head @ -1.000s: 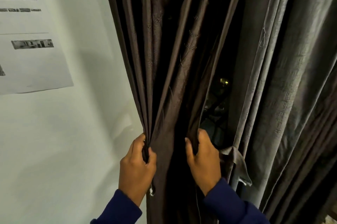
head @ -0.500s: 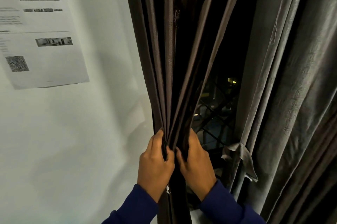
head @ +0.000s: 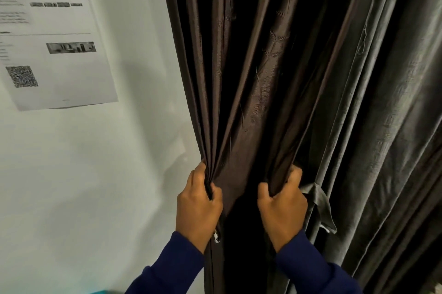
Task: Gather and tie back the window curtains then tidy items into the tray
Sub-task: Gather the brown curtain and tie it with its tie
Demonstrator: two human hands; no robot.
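Head view, hands: your left hand (head: 198,207) and right hand (head: 282,207) each grip a bunch of curtain (head: 251,102) folds.
Curtain: hangs beside the wall (head: 95,174).
Risk: loose grip, pleats may slip before tying.

Paper sheet (head: 57,37) on wall: print blurred, unreadable; QR code (head: 22,76) at lower left.

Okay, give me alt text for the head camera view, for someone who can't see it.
Two hands, left hand and right hand, each grip folds of a dark brown curtain. A grey curtain hangs to its right; a printed sheet is on the white wall.
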